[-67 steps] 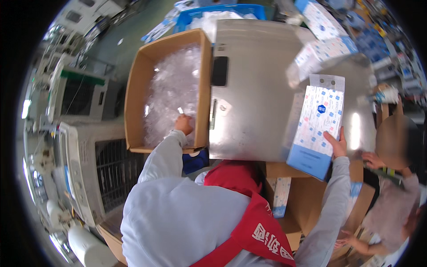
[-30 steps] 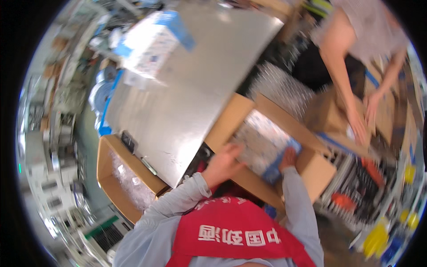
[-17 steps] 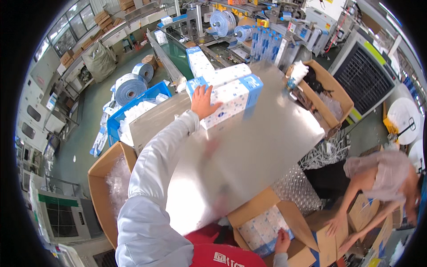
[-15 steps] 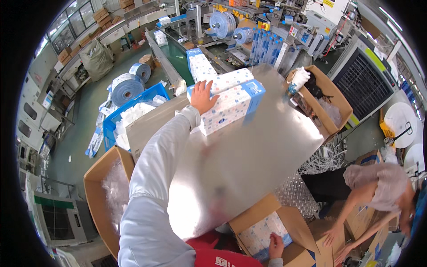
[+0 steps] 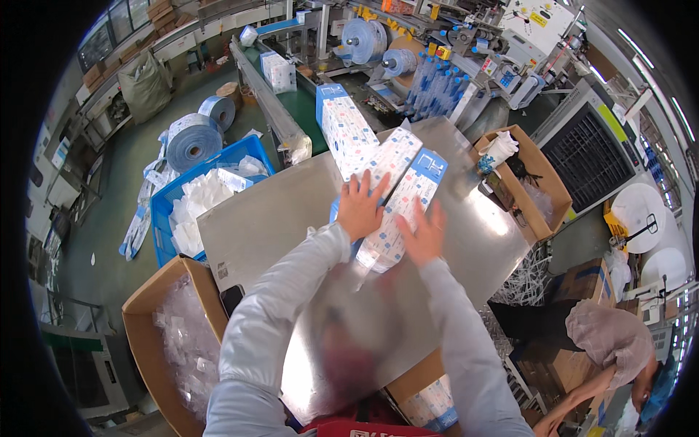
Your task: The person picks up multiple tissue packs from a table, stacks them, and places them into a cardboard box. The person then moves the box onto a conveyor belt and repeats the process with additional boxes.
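Note:
On the metal table (image 5: 466, 280), two long white packs with small coloured prints and blue ends lie side by side, slanting away from me. Over the left pack (image 5: 397, 151) rests my left hand (image 5: 360, 207), open with its fingers spread. My right hand (image 5: 424, 234), slightly blurred, is open against the right side of the other pack (image 5: 416, 191). A third pack (image 5: 344, 131) reaches from the conveyor end onto the table and touches the left pack. Near my body, an open carton (image 5: 421, 373), partly hidden by my right forearm, holds similar packs (image 5: 431, 405).
Left of the table are a blue crate (image 5: 162, 231) of white wrappers and a carton (image 5: 142, 320) of clear plastic. Another carton (image 5: 550, 175) stands on its right. More packs (image 5: 278, 73) sit on the conveyor (image 5: 266, 102). A co-worker (image 5: 608, 335) bends over cartons at lower right.
My right hand has come up from the carton near me to the packs. The two packs have turned to point more away from me. Another pack has come nearer along the conveyor.

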Available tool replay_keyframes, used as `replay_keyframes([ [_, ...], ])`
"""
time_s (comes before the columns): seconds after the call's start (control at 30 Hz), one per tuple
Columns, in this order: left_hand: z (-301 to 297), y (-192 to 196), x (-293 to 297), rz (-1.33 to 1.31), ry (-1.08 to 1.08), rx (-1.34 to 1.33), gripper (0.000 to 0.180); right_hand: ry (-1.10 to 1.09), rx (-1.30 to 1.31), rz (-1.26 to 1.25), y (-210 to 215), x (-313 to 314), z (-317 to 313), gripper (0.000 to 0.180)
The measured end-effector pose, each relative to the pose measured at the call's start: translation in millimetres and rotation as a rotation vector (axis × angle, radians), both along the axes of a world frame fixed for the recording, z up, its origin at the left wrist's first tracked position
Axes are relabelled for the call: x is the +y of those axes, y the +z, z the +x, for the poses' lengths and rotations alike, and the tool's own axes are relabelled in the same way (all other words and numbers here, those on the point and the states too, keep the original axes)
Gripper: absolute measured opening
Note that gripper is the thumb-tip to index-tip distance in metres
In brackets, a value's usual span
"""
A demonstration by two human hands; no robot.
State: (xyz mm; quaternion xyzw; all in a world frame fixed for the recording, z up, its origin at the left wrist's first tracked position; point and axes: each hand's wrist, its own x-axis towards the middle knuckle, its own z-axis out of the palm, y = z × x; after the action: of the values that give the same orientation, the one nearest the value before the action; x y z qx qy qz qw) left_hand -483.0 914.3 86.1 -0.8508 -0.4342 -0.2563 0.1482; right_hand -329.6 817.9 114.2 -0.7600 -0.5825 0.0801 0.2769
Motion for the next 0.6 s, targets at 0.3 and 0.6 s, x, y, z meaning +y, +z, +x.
replay_keyframes([
  [0.3,-58,7,-21,-0.615,0.048,-0.02,0.105,0.028,-0.177,-0.364,4,28,-20,0.091],
  [0.6,-214,63,-95,-0.492,-0.336,0.609,0.096,-0.023,0.096,-0.396,-5,-17,60,0.123],
])
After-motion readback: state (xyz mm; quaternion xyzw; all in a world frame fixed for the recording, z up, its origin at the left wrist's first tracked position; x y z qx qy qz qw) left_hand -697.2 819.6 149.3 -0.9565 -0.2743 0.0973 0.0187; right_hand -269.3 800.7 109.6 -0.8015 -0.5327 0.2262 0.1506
